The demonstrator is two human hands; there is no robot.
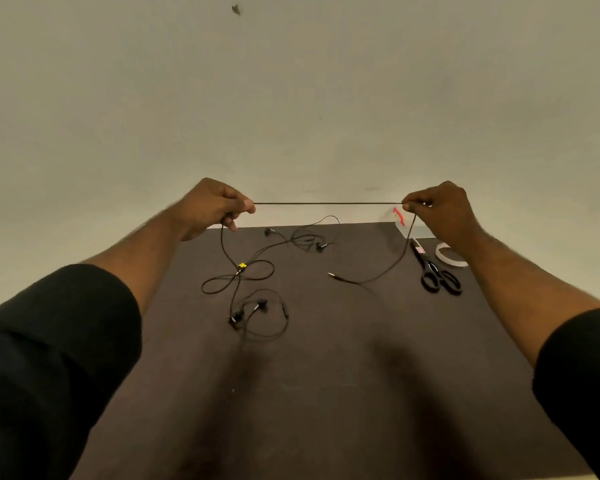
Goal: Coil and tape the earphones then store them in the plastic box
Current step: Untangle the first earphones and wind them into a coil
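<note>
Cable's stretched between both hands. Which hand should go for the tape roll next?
Probably right. The right hand pinches the cable just above the tape roll and scissors; the left hand holds the far end across the table.

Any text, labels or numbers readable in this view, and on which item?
Nothing can be read.
Small pink-and-white sticker on the black-handled scissors: print too small and blurred.
Yellow tag on the black earphone cable: no legible marks.
Red clasp on the clear plastic box: no text visible.

Head view — looks forward and down over the table [326, 393].
</note>
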